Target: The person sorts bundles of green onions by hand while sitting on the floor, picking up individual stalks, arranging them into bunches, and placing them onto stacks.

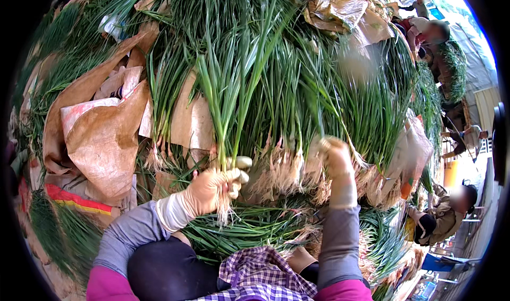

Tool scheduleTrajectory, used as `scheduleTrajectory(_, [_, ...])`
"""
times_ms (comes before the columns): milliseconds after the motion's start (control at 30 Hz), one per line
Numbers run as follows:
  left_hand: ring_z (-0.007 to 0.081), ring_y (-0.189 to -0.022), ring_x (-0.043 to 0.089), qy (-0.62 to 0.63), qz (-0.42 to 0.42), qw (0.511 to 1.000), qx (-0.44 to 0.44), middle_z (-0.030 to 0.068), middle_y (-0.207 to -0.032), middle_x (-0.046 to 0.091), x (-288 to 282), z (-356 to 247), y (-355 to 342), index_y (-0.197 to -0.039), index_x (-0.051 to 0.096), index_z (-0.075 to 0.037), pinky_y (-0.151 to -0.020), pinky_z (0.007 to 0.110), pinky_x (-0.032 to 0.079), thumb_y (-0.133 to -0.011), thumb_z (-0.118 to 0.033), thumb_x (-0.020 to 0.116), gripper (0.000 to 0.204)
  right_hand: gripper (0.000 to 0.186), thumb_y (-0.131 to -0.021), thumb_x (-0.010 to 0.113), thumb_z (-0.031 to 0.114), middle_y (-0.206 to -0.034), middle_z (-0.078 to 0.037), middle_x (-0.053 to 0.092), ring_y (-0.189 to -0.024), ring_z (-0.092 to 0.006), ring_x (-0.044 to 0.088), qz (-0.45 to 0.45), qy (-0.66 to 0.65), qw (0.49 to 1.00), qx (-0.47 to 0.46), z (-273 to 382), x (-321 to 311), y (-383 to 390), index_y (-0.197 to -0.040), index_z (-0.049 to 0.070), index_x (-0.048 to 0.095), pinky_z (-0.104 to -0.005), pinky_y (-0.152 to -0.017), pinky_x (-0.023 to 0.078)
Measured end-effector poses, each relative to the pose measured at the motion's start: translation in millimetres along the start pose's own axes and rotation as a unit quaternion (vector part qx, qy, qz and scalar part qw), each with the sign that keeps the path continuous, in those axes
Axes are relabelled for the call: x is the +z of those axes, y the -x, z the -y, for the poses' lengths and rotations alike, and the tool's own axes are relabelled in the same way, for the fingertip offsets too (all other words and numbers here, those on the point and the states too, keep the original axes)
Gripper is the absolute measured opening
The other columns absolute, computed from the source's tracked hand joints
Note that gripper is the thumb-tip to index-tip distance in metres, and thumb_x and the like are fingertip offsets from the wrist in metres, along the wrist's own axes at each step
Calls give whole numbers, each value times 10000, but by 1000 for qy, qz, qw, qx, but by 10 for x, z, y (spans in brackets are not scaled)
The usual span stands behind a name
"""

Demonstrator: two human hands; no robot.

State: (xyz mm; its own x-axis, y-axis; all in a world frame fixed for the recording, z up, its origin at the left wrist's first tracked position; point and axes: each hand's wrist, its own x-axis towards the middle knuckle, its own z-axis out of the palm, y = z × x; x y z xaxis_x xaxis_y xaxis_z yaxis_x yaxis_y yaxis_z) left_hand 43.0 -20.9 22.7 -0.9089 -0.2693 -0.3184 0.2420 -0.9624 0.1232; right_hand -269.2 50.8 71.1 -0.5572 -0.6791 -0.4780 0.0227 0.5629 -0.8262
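Observation:
My gloved left hand (pixel 212 187) is closed around a small bunch of green garlic (pixel 226 109). The bunch stands nearly upright, its long leaves pointing away from me and its pale roots hanging below my fist. My right hand (pixel 337 156), also gloved, is over the root ends of a wide row of green garlic (pixel 281 163). Its fingers look curled in and are slightly blurred; what they hold, if anything, is hidden. Just right of that hand, a single pale stalk (pixel 345 133) lies slanted across the row.
Brown paper sacking (pixel 106 141) lies crumpled at the left, with more torn sacking (pixel 345 9) at the far right. More green garlic (pixel 239 229) lies crosswise close to my lap. Along the right side, a person in a tan jacket (pixel 443 221) sits, and other people are farther back.

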Motion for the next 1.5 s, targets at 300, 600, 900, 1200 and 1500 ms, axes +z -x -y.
scheduleTrajectory(300, [145,-710,591,-247,-83,963,-63,83,-881,618,-54,451,9,-894,501,-54,-656,325,534,-865,-52,570,75,178,-919,495,172,-709,-83,610,-585,-159,583,113,210,967,-96,-441,1311,1020,-842,14,523,-292,-527,463])
scheduleTrajectory(600, [202,-747,617,-90,-23,995,19,131,-1010,584,-101,57,97,-1122,455,-87,-684,392,564,-877,-100,564,268,272,-918,497,230,-686,-116,623,-587,-240,587,189,365,862,-295,-619,764,532,-745,37,581,-352,-577,482])
scheduleTrajectory(900, [153,-686,569,-33,112,990,-79,94,-932,565,176,-41,151,-1265,408,-32,-651,322,512,-887,-49,530,398,287,-837,631,131,-940,-116,642,-775,-149,550,-30,28,999,-10,-289,517,-378,-1084,-15,614,-278,-701,459])
scheduleTrajectory(1200, [86,-583,498,-87,-22,995,-49,22,-767,554,-40,148,3,-975,564,-37,-553,247,415,-874,-53,570,103,316,-846,620,306,-869,-115,674,-780,-200,644,-117,224,966,-47,-522,715,-221,-997,29,643,-325,-737,499])
scheduleTrajectory(1500, [158,-666,585,-168,59,983,-50,94,-779,584,115,105,142,-1021,498,-48,-576,322,528,-912,-114,522,129,224,-827,643,176,-776,-87,656,-612,-122,611,-129,-20,991,-37,156,668,-66,-989,23,634,-232,-517,478])
